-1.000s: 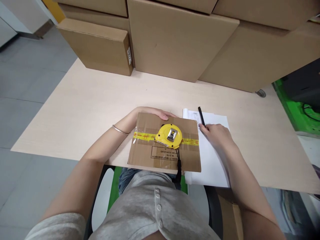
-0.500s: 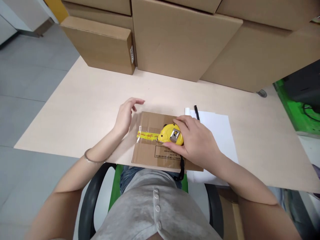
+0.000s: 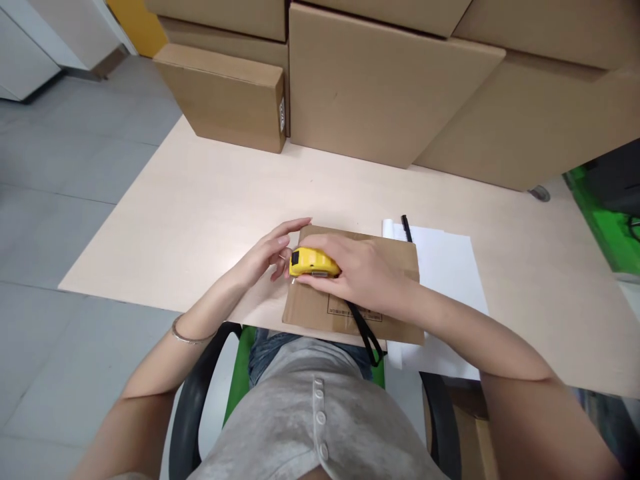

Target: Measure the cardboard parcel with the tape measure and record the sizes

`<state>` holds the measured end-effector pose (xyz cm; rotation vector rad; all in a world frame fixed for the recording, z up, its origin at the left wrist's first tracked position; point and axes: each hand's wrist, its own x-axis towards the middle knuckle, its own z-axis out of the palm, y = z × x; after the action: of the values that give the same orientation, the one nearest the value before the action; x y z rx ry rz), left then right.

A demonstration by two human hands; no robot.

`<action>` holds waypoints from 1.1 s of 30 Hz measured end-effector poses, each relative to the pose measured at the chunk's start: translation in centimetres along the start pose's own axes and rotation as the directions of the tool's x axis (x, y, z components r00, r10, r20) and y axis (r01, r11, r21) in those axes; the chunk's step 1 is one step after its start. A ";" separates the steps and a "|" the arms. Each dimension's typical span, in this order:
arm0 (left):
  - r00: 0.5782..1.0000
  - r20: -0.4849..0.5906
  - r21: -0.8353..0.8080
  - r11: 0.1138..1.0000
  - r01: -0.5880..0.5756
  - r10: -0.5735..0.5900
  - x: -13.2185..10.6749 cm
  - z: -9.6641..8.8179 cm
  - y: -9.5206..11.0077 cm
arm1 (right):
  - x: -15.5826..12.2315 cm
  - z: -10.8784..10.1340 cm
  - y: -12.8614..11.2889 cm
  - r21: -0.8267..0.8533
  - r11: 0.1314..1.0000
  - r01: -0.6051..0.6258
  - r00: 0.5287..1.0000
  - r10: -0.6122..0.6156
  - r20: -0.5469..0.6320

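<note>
My right hand (image 3: 363, 270) is closed around a yellow tape measure (image 3: 315, 263), held tilted over the left part of a small, flat cardboard box (image 3: 307, 307). A black wrist strap (image 3: 367, 333) hangs from the tape measure towards the table's front edge. No long stretch of blade shows outside the case. My left hand (image 3: 267, 257) is at the left end of the box, beside the tape measure. Its fingers are loosely curved and apart, and the fingertips are close to the tape measure's end. Whether they touch it I cannot tell.
White paper (image 3: 445, 267) lies partly under the box's right side, with a black pen (image 3: 407, 228) at its upper edge. Large cardboard boxes (image 3: 380, 87) line the table's back, with a smaller box (image 3: 225, 100) at back left. The table (image 3: 190, 213) ends at my body.
The tape measure, in my right hand, has moved left to the box's left end and tipped over. The short yellow blade that lay on the box no longer shows. My left hand has come closer.
</note>
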<state>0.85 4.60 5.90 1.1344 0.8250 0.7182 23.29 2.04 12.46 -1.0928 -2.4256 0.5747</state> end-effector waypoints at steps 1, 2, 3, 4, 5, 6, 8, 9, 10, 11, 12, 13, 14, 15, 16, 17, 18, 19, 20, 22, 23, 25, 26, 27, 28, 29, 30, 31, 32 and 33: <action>1.000 -0.002 0.002 1.000 -0.013 0.013 0.0 -0.2 -0.3 | 0.2 0.2 0.0 -0.013 1.000 0.002 1.000 -0.002 0.009; 1.000 -0.003 0.007 0.999 -0.031 0.031 0.1 -0.4 -0.6 | 0.2 0.3 0.0 -0.021 1.000 -0.002 1.000 0.002 0.015; 0.999 0.005 0.009 0.999 -0.049 0.049 0.1 -0.6 -0.9 | 0.1 0.3 0.0 -0.022 1.000 -0.009 1.000 0.009 0.019; 0.998 0.029 0.005 0.998 -0.061 0.061 0.1 -0.9 -1.1 | -0.1 0.2 0.1 -0.017 1.000 -0.015 1.000 0.016 0.018; 0.996 0.056 0.003 0.997 -0.076 0.075 0.2 -1.1 -1.3 | -0.3 0.0 0.1 -0.010 1.000 -0.021 1.000 0.021 0.014; 0.993 0.080 0.004 0.996 -0.093 0.092 0.2 -1.3 -1.4 | -0.4 -0.2 0.1 -0.001 1.000 -0.025 1.000 0.025 0.010; 0.986 0.126 0.017 0.993 -0.116 0.113 0.3 -1.7 -1.5 | -0.6 -0.5 0.0 0.016 0.999 -0.028 1.000 0.028 -0.002; 0.983 0.144 0.027 0.992 -0.122 0.117 0.3 -1.8 -1.5 | -0.6 -0.7 0.0 0.021 0.999 -0.029 0.999 0.030 -0.011; 0.980 0.156 0.035 0.991 -0.127 0.120 0.4 -1.8 -1.4 | -0.6 -0.9 -0.1 0.024 0.999 -0.031 0.999 0.031 -0.020; 0.979 0.164 0.040 0.991 -0.131 0.123 0.4 -1.9 -1.4 | -0.6 -1.0 -0.2 0.022 0.999 -0.031 0.999 0.032 -0.029; 0.977 0.171 0.043 0.989 -0.138 0.129 0.4 -1.9 -1.3 | -0.6 -1.1 -0.3 0.013 0.999 -0.031 0.999 0.032 -0.042; 0.975 0.175 0.045 0.988 -0.145 0.136 0.4 -1.8 -1.2 | -0.6 -1.3 -0.4 0.000 0.999 -0.035 0.998 0.035 -0.055; 0.973 0.179 0.045 0.987 -0.153 0.142 0.4 -1.8 -1.1 | -0.7 -1.5 -0.4 -0.014 0.999 -0.044 0.997 0.043 -0.056; 0.970 0.188 0.043 0.986 -0.162 0.151 0.4 -1.8 -1.0 | -0.9 -1.8 -0.4 -0.028 0.998 -0.057 0.997 0.056 -0.045; 0.966 0.202 0.039 0.985 -0.171 0.159 0.4 -1.8 -0.9 | -1.3 -2.3 -0.3 -0.038 0.997 -0.074 0.997 0.073 -0.026; 0.963 0.216 0.035 0.984 -0.175 0.163 0.4 -1.8 -0.8 | -1.9 -2.9 0.0 -0.040 0.994 -0.097 0.995 0.097 -0.001; 0.961 0.227 0.030 0.985 -0.172 0.161 0.4 -1.9 -0.7 | -2.8 -3.7 0.3 -0.034 0.991 -0.126 0.992 0.127 0.022; 0.959 0.239 0.024 0.986 -0.164 0.153 0.3 -1.9 -0.6 | -3.9 -4.6 0.7 -0.027 0.987 -0.157 0.987 0.158 0.038; 0.958 0.250 0.018 0.988 -0.153 0.144 0.3 -2.0 -0.5 | -5.2 -5.6 1.3 -0.010 0.978 -0.206 0.977 0.207 0.044; 0.956 0.265 0.007 0.992 -0.128 0.122 0.3 -2.1 -0.5 | -8.2 -7.6 2.6 -0.007 0.954 -0.299 0.954 0.299 0.036; 0.954 0.272 -0.001 0.992 -0.126 0.122 0.3 -2.2 -0.5 | -9.7 -8.4 3.3 -0.007 0.937 -0.349 0.937 0.349 0.018; 0.951 0.282 -0.013 0.991 -0.130 0.129 0.4 -2.2 -0.5 | -12.4 -9.6 4.4 -0.007 0.907 -0.421 0.907 0.421 -0.016; 0.950 0.285 -0.013 0.991 -0.131 0.129 0.4 -2.2 -0.4 | -13.4 -9.9 4.9 -0.006 0.896 -0.444 0.896 0.444 -0.032; 0.948 0.290 -0.010 0.991 -0.131 0.128 0.4 -2.2 -0.4 | -14.2 -10.0 5.3 -0.004 0.886 -0.463 0.886 0.462 -0.040; 0.949 0.291 -0.005 0.992 -0.128 0.124 0.4 -2.2 -0.3 | -14.7 -10.0 5.6 -0.001 0.879 -0.477 0.878 0.477 -0.041; 0.950 0.290 0.003 0.993 -0.121 0.115 0.4 -2.2 -0.2 | -15.1 -9.8 5.8 0.007 0.873 -0.487 0.873 0.487 -0.036; 0.953 0.285 0.010 0.993 -0.114 0.107 0.4 -2.2 -0.1 | -15.2 -9.7 6.0 0.019 0.870 -0.493 0.869 0.493 -0.030; 0.955 0.279 0.015 0.994 -0.109 0.100 0.3 -2.1 0.0 | -15.3 -9.5 6.1 0.032 0.867 -0.497 0.867 0.498 -0.027; 0.958 0.271 0.018 0.994 -0.105 0.096 0.3 -2.1 0.2 | -15.3 -9.3 6.2 0.045 0.866 -0.498 0.866 0.499 -0.030; 0.960 0.266 0.023 0.995 -0.100 0.090 0.3 -2.1 0.3 | -15.3 -9.2 6.4 0.057 0.866 -0.496 0.866 0.499 -0.038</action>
<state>-0.80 5.88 5.70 1.2775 0.5620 0.6161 41.16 -4.08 13.66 -1.7084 -2.0649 0.7418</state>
